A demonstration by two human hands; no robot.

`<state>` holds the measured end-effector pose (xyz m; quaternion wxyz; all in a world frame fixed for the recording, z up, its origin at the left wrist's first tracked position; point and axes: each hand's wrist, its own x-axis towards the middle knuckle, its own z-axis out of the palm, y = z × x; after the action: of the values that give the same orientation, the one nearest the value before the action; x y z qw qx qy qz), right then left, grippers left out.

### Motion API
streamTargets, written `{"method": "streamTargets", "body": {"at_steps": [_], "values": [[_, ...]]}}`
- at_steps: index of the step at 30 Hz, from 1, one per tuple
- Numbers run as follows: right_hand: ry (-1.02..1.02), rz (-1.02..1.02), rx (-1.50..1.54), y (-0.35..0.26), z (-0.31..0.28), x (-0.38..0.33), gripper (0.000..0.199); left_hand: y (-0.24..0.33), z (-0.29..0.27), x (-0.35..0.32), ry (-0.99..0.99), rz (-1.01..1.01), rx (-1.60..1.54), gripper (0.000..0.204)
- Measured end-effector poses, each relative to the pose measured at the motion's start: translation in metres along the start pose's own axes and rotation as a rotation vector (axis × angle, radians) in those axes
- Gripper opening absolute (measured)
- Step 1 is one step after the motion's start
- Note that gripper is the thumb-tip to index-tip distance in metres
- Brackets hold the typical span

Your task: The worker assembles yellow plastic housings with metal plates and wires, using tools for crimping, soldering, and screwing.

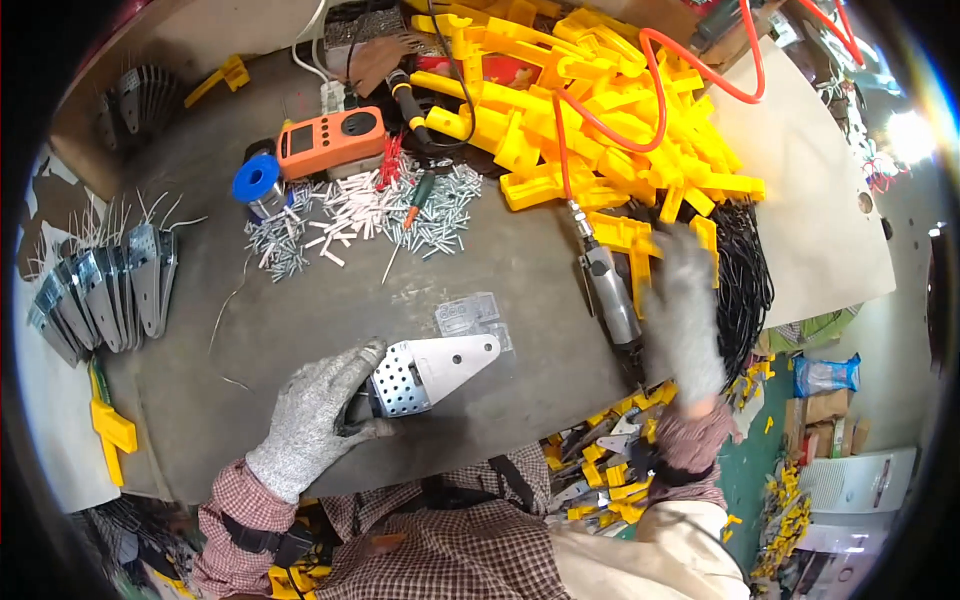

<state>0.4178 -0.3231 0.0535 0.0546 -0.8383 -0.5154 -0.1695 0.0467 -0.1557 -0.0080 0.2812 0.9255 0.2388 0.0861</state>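
My left hand (318, 415), in a grey knit glove, grips the wide perforated end of a metal plate part (435, 372). Its tapered end, with two round holes, points right just over the table. Blurred by motion, my gloved right hand (688, 315) is at the table's right side; its fingers are smeared, so I cannot tell what they hold. Nearest to it are a yellow plastic piece (628, 238), a bundle of black cables (742, 280) and a grey air screwdriver (610, 285) on a red hose (655, 110).
Yellow plastic pieces (590, 100) are heaped at the back right. An orange meter (330, 143), a blue solder spool (258, 183), loose screws (435, 220), white sleeves (355, 205) and a green-handled screwdriver (420, 197) lie at the back. Metal parts with wires (105, 285) stand left.
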Motion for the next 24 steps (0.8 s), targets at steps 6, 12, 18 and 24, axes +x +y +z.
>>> {"method": "streamTargets", "body": {"at_steps": [6, 12, 18, 24], "values": [[-0.068, 0.096, -0.383, 0.119, 0.017, -0.011, 0.044, 0.001, -0.003, 0.007, -0.032, 0.027, 0.086, 0.099], [-0.388, -0.031, 0.624, -0.059, -0.072, -0.011, 0.047, 0.058, -0.060, 0.007, 0.535, 0.326, 0.209, 0.077], [-1.257, 0.222, 2.350, -0.121, -0.048, -0.016, 0.073, 0.020, -0.049, -0.005, 0.329, 0.150, -0.204, 0.048], [-0.473, -0.382, 0.978, -0.118, 0.037, -0.032, 0.083, -0.032, -0.020, -0.018, 0.162, -0.337, 0.017, 0.054]]}}
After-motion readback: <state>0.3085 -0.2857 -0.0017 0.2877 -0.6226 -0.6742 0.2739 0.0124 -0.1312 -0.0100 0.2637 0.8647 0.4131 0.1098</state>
